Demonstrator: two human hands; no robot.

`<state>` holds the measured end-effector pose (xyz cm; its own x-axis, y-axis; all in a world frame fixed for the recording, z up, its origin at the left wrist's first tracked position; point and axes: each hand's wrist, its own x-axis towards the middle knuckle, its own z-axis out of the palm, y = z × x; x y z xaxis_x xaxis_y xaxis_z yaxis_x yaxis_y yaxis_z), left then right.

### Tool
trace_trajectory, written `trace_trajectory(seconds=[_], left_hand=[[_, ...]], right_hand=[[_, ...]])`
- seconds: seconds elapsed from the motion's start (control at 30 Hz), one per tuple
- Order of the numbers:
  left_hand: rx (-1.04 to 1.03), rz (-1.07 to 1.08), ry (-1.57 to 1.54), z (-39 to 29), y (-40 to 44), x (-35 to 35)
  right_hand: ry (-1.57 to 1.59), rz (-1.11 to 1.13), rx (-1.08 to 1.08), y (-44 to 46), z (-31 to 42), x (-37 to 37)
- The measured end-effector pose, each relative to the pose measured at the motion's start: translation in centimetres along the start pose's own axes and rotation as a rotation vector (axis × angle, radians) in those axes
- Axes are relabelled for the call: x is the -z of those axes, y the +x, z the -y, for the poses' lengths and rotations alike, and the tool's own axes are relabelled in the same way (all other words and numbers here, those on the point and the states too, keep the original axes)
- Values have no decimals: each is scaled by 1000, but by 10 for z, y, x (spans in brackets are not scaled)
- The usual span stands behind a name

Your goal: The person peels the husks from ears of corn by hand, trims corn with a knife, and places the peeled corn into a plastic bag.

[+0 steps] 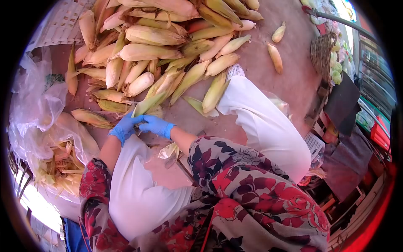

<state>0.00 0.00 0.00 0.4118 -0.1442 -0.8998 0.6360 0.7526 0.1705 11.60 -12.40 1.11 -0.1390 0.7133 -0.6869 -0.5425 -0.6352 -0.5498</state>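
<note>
Both of my hands wear blue gloves and meet at the near edge of a heap of corn in husks (153,37). My left hand (124,127) is closed at the near end of a green-husked ear of corn (149,103). Beside it, my right hand (156,126) pinches at the same end, its fingertips touching the left hand. The gloves partly hide where the fingers grip. Another husked ear (91,118) lies on the floor just left of my left hand.
A clear plastic bag (77,130) with stripped husks (63,161) stands at left. A white perforated crate (56,23) is at upper left. Two small ears (275,58) lie apart at right, near a wicker basket (321,54). A loose husk piece (168,151) lies between my legs.
</note>
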Motion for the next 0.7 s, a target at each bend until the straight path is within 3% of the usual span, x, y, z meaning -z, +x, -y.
trace_trajectory(seconds=[0.03, 0.07, 0.13, 0.17, 0.2, 0.27, 0.37, 0.43, 0.5, 0.6, 0.7], left_hand=[[-62, -25, 10, 0, -11, 3], [-138, -59, 25, -7, -22, 8], [-330, -141, 310, -37, -23, 11], [-387, -210, 455, -41, -43, 15], [-466, -320, 470, -45, -62, 17], [-630, -527, 482, -55, -111, 12], [-905, -908, 664, -46, -190, 23], [-972, -1163, 527, -22, -241, 49], [-989, -1384, 593, 11, -284, 91], [-641, -1395, 980, 70, -324, 185], [-199, -1293, 1220, 78, -334, 160]], right_hand=[[320, 112, -81, -21, 16, 9], [367, -72, -36, -40, 22, 22], [304, -813, 171, -54, 6, 89], [-86, -1302, 391, -47, -49, 132], [-206, -1517, 78, -63, -42, 138], [-245, -1730, -561, -92, -19, 138], [-143, -1509, -434, -76, -57, 165], [-68, -1505, -389, -63, -43, 173], [97, -1479, -351, -58, -47, 180], [517, -1114, -253, -39, -30, 164], [943, -819, -220, -47, 7, 123]])
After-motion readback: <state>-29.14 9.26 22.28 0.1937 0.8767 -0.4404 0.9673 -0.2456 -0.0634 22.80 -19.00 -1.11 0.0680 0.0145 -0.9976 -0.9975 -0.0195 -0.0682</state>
